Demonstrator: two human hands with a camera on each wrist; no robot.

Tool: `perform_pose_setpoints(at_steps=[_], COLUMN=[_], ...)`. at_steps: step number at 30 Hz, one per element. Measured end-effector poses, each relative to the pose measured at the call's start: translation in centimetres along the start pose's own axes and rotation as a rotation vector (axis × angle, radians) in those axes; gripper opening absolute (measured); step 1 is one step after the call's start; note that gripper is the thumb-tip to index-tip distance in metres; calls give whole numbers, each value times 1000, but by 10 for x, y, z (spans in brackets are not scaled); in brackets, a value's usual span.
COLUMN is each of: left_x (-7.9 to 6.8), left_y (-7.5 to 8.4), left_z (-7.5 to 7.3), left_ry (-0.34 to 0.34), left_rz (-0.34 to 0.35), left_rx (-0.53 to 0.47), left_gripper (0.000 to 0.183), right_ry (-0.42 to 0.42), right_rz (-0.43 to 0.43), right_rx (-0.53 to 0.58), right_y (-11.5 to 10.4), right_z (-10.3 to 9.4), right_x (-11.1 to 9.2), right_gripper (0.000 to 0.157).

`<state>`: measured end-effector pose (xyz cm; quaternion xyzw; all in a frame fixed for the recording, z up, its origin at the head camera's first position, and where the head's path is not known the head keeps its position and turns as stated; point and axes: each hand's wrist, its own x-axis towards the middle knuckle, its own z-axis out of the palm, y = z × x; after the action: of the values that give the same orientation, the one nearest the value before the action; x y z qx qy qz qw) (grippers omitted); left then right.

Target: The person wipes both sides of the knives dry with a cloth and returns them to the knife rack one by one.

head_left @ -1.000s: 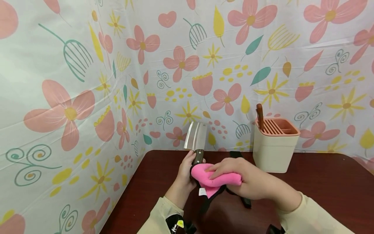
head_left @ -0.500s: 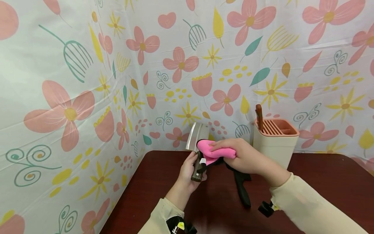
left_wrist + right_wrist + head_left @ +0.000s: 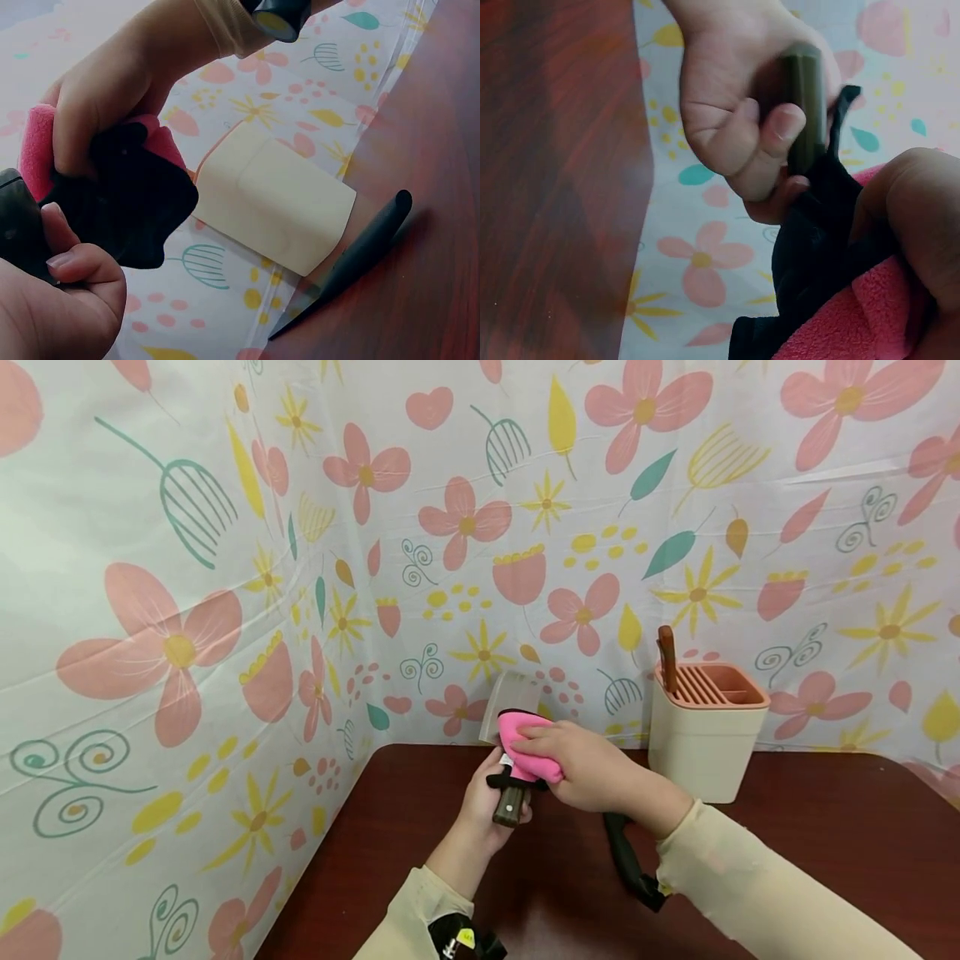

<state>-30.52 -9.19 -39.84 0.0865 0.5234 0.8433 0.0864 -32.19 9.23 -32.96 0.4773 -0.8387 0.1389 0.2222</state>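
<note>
My left hand (image 3: 478, 802) grips a cleaver by its dark handle (image 3: 508, 810), with the wide metal blade (image 3: 516, 690) pointing up and away. A pink cloth (image 3: 516, 737) with a black side is bunched in my right hand (image 3: 588, 767). It lies over the lower blade and the top of the handle, hiding that part. In the left wrist view, the cloth's black side (image 3: 142, 199) hangs beside the left thumb. The right wrist view shows the left fingers curled round the handle (image 3: 804, 105), the cloth (image 3: 855, 319) close by.
A black-handled knife (image 3: 624, 856) lies on the dark red table (image 3: 817, 843), partly behind the right forearm. Toward the back right stands a cream knife holder (image 3: 701, 752) with an orange slotted top; a brown-handled knife (image 3: 666, 660) sticks out of it. Flowered cloth (image 3: 465, 568) hangs behind.
My right hand has carried the pink cloth from the cleaver's handle up to the lower blade and turned it leftward. My left hand keeps its grip almost unmoved.
</note>
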Motion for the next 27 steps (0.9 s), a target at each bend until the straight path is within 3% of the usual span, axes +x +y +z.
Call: perform_pose_setpoints(at_steps=[18, 23, 27], left_x=[1, 2, 4], left_y=[-2, -1, 1], left_z=[1, 3, 6], left_ry=[-34, -37, -3], left_rz=[6, 10, 23], left_rx=[-7, -47, -66], left_gripper=[59, 45, 31], right_ry=[-16, -21, -13], right_rz=[41, 35, 20], right_rx=[-11, -53, -68], right_y=[-12, -21, -29], right_z=[1, 0, -1], right_x=[-4, -6, -9], right_gripper=[51, 50, 48])
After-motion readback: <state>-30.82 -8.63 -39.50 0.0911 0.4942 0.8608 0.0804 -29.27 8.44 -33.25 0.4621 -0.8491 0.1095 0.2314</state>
